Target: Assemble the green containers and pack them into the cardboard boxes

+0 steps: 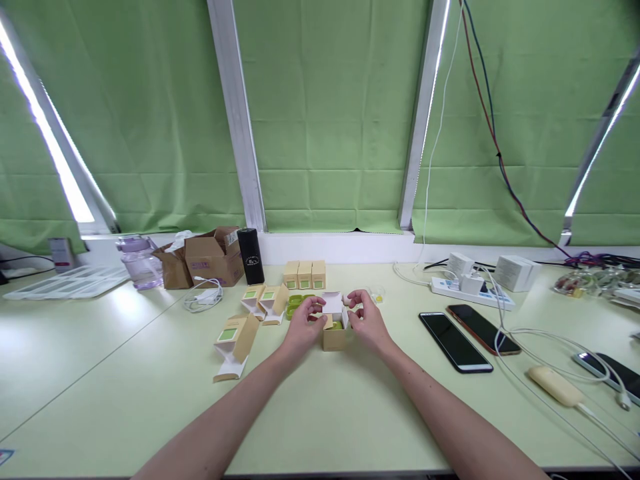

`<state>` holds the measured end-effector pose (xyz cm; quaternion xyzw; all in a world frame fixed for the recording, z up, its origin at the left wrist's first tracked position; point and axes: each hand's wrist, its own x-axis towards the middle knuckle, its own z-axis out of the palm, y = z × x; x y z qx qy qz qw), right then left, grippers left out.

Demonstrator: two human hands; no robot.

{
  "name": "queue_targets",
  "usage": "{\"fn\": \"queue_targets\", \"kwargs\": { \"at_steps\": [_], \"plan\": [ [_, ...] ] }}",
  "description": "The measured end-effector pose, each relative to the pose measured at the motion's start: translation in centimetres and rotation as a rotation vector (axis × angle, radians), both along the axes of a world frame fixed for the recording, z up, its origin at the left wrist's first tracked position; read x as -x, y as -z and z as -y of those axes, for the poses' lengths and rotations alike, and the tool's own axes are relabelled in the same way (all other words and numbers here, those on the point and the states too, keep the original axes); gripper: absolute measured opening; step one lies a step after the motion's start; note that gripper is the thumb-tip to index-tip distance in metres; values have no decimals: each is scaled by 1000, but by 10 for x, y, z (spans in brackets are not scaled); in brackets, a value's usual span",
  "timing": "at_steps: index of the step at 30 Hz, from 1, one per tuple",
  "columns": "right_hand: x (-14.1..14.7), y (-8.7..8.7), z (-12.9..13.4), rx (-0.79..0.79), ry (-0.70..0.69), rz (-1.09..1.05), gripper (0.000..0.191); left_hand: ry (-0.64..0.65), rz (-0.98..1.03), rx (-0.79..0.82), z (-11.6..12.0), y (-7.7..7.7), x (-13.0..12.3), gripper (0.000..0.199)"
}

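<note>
A small tan cardboard box (334, 340) stands open in front of me, its white inner lid (332, 302) raised at the back and a green item (337, 326) inside. My left hand (306, 323) grips the left side flap of this box between thumb and fingers. On the other side, my right hand (369, 320) has its fingers curled at the right flap, with thumb and fingertips near the edge. Behind my left hand lie green pieces (295, 304). Three closed tan boxes (305, 275) stand in a row further back.
Open empty boxes (237, 340) lie left of my hands. A black cylinder (251, 256), a brown carton (213, 257) and a purple-lidded bottle (141, 263) stand at the back left. Phones (455, 341), a power strip (470, 292) and white cables (505, 333) lie to the right.
</note>
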<state>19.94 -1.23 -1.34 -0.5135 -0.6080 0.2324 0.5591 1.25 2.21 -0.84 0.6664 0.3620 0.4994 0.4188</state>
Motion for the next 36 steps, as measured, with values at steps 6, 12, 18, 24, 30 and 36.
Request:
{"fn": "queue_targets", "kwargs": {
  "at_steps": [6, 12, 18, 24, 30, 36],
  "plan": [
    [5, 3, 2, 26, -19, 22, 31, -6, -6, -17, 1, -1, 0, 28],
    [7, 3, 4, 49, -25, 45, 33, -9, -29, -12, 5, -3, 1, 27],
    [9, 4, 4, 75, -33, 68, 37, -4, -29, -2, 5, -4, 0, 27],
    [9, 6, 3, 96, -40, 84, 38, -17, -25, 26, 6, -4, 0, 33],
    [9, 9, 2, 79, -46, 81, 39, 3, -22, 69, 10, -7, 0, 39],
    [9, 9, 2, 82, -40, 80, 39, 6, -16, 53, 10, -7, 0, 37]
  ]
}}
